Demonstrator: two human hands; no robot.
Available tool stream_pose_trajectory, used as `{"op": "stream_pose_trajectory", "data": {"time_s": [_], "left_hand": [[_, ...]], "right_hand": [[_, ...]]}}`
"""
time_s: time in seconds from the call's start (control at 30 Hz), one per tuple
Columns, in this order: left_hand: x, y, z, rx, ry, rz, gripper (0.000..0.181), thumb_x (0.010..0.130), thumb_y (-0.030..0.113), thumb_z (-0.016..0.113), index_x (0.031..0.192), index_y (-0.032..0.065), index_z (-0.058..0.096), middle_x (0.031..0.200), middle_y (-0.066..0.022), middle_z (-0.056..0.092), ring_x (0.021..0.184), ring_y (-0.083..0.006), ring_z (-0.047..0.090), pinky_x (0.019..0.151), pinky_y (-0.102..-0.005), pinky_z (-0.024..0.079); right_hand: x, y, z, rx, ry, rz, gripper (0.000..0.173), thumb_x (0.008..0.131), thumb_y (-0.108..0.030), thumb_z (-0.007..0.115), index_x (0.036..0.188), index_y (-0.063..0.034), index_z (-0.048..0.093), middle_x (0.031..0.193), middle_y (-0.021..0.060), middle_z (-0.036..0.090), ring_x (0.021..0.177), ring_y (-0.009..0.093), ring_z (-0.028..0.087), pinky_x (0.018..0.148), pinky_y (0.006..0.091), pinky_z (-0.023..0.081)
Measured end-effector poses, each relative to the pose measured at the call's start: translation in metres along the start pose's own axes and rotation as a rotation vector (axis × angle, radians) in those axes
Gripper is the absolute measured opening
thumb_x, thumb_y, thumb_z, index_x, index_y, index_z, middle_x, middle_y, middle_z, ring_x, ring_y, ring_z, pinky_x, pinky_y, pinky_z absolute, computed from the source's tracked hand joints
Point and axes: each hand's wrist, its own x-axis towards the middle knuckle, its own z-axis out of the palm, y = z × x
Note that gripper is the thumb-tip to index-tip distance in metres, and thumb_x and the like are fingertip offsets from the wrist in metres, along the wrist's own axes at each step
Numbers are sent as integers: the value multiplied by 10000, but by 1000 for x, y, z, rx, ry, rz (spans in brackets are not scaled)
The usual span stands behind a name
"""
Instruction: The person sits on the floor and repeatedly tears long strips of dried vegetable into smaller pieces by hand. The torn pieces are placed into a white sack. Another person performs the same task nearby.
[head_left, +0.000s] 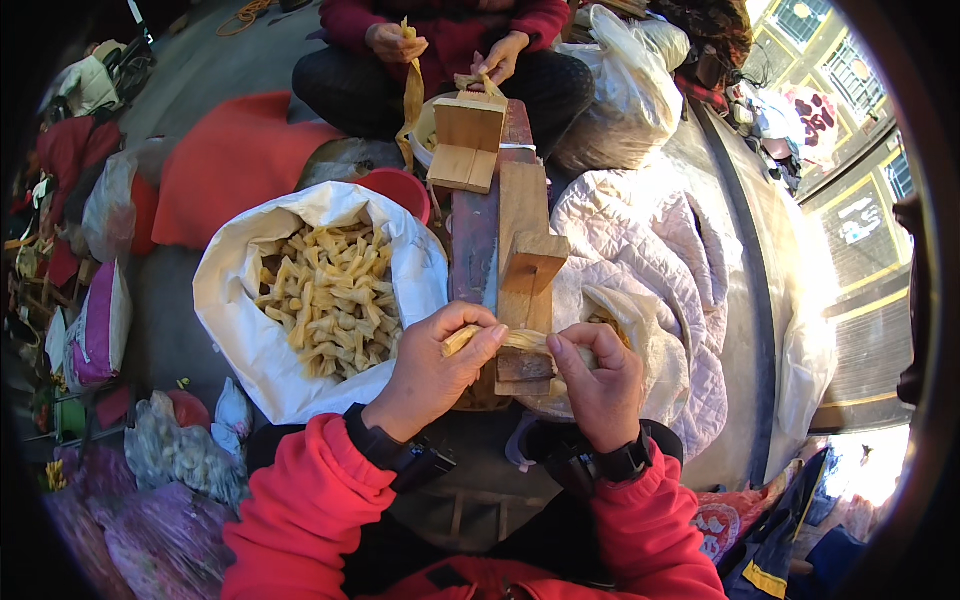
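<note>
Between my hands stretches a pale yellow twisted strip (527, 340), held level. My left hand (439, 367) pinches it between thumb and fingers near its left end, which pokes out past them. My right hand (604, 379) grips the other end with thumb and forefinger. Right beneath the strip is the near end of a wooden board (523, 195) with an upright wooden block (535, 255) on it. The board lies along a worn, dark-painted bench (472, 240). To the left, a white woven sack (240, 247) with its rim rolled down holds many knotted yellow pieces (337, 300).
Opposite, a person's hands (394, 43) hold another yellow strip (413, 97) by a wooden stand (469, 127). A cream sack (660, 360) and quilted cloth (637, 217) lie right of the bench. A red basin (397, 191) and full plastic bag (619, 97) stand farther off.
</note>
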Motion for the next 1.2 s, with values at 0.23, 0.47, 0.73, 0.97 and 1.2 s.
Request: {"op": "stream_pose_trajectory", "data": {"time_s": [0.23,0.47,0.73,0.97,1.2], "left_hand": [[5,-18,-5,434,172,211,158,912,127,689,882,-5,607,750,-37,589,688,-92,528,629,-269,449],[-34,16,9,223,25,281,240,999,184,547,923,-26,633,819,-80,636,704,-151,593,639,-274,473],[-47,14,8,129,-772,-389,278,972,277,609,846,43,691,690,5,612,614,-64,531,568,-229,417],[-42,44,-8,122,-539,165,263,941,248,650,1103,46,699,716,2,625,618,-106,591,578,-249,465],[-40,24,-7,808,-298,975,170,804,156,757,951,81,717,775,-34,619,537,-181,591,455,-294,462]], "right_hand": [[9,12,8,-278,125,-61,154,836,-85,755,829,-56,604,698,82,639,612,218,620,589,291,483],[-20,-12,13,-129,-99,-480,241,763,-52,784,903,-55,588,715,79,622,605,250,635,521,342,485],[-16,-8,-3,87,-256,-516,116,831,-87,727,827,-61,614,634,92,601,525,275,594,481,353,457],[-31,-5,-1,301,-429,-52,168,958,-162,637,961,5,658,752,87,658,696,158,625,635,283,487],[-42,15,15,1032,-892,734,117,930,-140,654,997,-45,667,840,-57,606,647,2,447,565,167,318]]}}
